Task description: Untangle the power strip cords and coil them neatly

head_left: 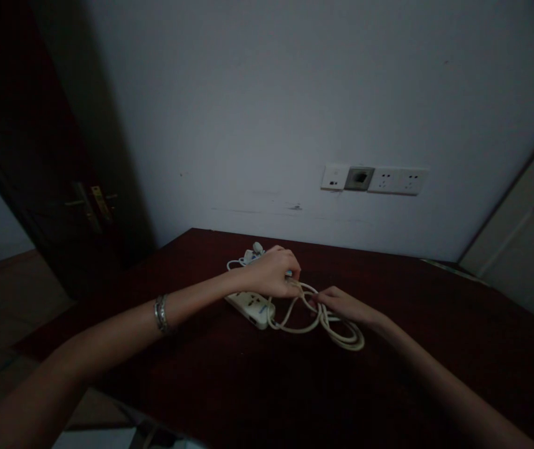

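A bare left hand (273, 273) pinches a looped, cream-white flexible cord (356, 342) beside a long cream plastic power strip (252, 307) on a dark red-brown table (192, 368). The right hand (341, 304) grasps the coil. To me, the loops are being arranged; the next move calls for steady tension. The left wrist hides part of the strip; dimness blurs a small bluish piece (288, 273) under the fingers.

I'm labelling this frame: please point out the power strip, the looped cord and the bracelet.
Power strip (252, 305), head view: top face.
Looped cord (324, 318), head view: bunched strands.
Bracelet (161, 313), head view: band's middle.
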`<action>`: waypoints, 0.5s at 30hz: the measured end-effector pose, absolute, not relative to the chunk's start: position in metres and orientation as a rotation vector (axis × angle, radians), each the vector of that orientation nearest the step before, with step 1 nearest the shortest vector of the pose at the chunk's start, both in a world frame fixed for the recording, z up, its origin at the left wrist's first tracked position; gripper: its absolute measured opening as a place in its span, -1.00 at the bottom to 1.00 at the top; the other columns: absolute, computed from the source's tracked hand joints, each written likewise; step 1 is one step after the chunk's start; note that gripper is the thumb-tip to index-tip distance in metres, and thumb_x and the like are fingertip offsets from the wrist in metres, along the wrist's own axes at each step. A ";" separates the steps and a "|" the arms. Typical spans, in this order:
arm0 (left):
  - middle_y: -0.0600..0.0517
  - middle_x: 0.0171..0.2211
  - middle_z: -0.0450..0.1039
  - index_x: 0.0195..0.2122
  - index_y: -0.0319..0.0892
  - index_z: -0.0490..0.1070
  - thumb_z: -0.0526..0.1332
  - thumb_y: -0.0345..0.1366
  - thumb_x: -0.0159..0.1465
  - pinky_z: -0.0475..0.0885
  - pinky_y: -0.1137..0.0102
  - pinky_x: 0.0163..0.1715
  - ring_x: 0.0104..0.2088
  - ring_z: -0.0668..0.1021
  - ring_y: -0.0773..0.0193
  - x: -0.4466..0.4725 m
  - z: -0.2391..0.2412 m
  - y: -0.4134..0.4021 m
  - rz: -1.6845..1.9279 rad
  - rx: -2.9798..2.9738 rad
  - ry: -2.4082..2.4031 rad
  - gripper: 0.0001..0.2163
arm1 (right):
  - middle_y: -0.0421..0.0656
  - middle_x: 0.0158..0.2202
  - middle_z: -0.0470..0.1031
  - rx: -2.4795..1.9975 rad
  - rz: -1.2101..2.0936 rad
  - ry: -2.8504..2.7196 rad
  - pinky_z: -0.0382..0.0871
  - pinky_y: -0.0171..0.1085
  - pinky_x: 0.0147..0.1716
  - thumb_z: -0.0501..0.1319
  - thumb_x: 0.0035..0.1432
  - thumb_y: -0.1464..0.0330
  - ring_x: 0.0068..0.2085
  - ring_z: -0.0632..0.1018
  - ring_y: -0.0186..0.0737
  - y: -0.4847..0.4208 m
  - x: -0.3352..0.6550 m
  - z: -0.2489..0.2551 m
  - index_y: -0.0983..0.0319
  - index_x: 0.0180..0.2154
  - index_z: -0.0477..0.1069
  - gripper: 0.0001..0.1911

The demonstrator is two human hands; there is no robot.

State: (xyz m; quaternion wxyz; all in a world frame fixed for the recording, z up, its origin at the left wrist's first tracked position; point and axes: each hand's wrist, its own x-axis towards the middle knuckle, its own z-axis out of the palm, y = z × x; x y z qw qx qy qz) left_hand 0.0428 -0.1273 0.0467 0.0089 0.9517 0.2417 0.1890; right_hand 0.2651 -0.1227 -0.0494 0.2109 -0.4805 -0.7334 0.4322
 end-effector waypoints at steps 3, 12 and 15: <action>0.00 -0.52 0.42 -0.51 -0.24 0.47 0.23 -0.25 0.01 0.27 0.34 -0.30 -0.43 0.43 0.27 0.040 0.078 -0.129 0.527 2.861 0.849 -0.86 | -0.20 -0.64 0.32 -1.309 1.240 -2.017 0.11 -0.40 -0.56 0.07 0.01 0.15 -0.58 0.24 -0.41 -0.122 0.264 -0.043 0.36 -0.54 0.45 -0.59; 0.07 -0.75 0.24 -0.66 -0.22 0.40 0.24 -0.30 -0.04 0.15 0.42 -0.57 -0.67 0.24 0.41 0.045 0.091 -0.136 0.306 2.873 1.014 -0.88 | -0.23 -0.69 0.26 -1.455 1.266 -2.016 0.02 -0.40 -0.64 0.14 -0.02 0.17 -0.63 0.17 -0.46 -0.122 0.262 -0.038 0.35 -0.60 0.41 -0.63; 0.05 -0.74 0.25 -0.66 -0.22 0.39 0.24 -0.28 -0.06 0.15 0.42 -0.58 -0.66 0.23 0.40 0.049 0.077 -0.128 0.368 2.827 1.099 -0.86 | -0.10 -0.42 0.46 -1.476 1.032 -2.019 0.26 -0.34 -0.47 0.19 -0.04 0.18 -0.45 0.41 -0.31 -0.127 0.261 -0.041 0.34 -0.33 0.48 -0.65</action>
